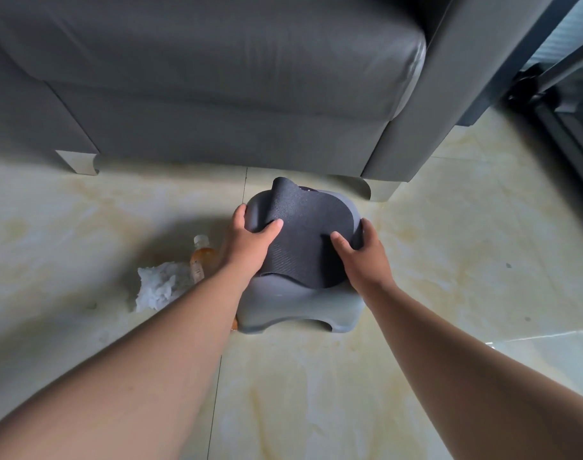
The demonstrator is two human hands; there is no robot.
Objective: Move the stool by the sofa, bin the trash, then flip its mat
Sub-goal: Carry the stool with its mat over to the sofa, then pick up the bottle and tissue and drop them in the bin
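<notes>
A low grey plastic stool stands on the tiled floor just in front of the grey sofa. A dark textured mat lies on its seat, its far-left corner curled up. My left hand grips the stool's left edge, thumb pressed on the mat. My right hand grips the right edge, thumb on the mat too. To the stool's left on the floor lie a small bottle of orange liquid and a crumpled white tissue wad, partly hidden by my left forearm.
The sofa's metal feet rest on the floor behind the stool. A dark door frame with a black stand is at the far right. Pale marbled floor tiles spread to the right and toward me.
</notes>
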